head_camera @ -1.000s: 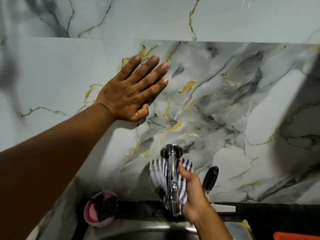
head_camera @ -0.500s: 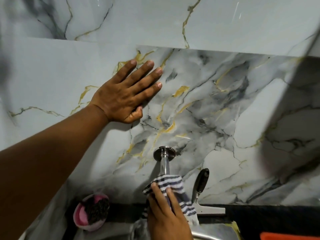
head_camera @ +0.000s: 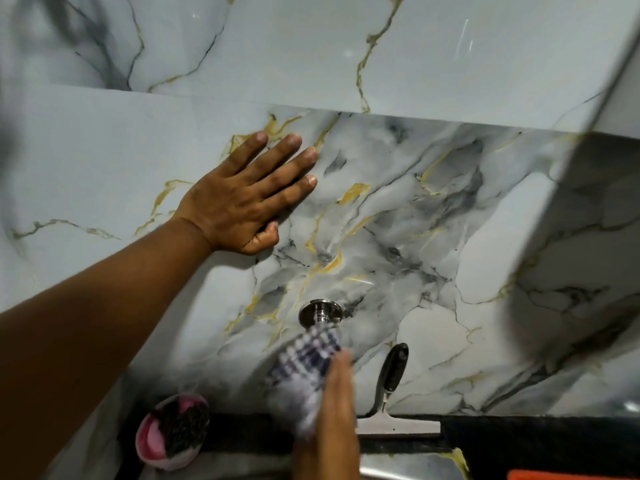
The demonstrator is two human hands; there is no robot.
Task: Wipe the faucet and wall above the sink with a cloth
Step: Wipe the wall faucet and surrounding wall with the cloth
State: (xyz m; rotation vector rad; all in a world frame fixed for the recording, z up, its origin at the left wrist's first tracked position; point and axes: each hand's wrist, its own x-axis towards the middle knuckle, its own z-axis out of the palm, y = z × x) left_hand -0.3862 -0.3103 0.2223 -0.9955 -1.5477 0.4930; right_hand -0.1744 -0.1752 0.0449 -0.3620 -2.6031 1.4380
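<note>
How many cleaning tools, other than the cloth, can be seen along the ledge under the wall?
2. A pink scrubber sits at the left end of the dark ledge; a squeegee leans against the marble wall right of the faucet. The right hand may hide others.

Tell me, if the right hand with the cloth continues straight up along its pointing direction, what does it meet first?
Probably the faucet's round chrome base on the marble wall; the right hand and striped cloth point toward it, though blur hides depth.

Left hand (head_camera: 242,199) on wall (head_camera: 450,64) above faucet (head_camera: 320,311), squeegee (head_camera: 394,393) right
</note>
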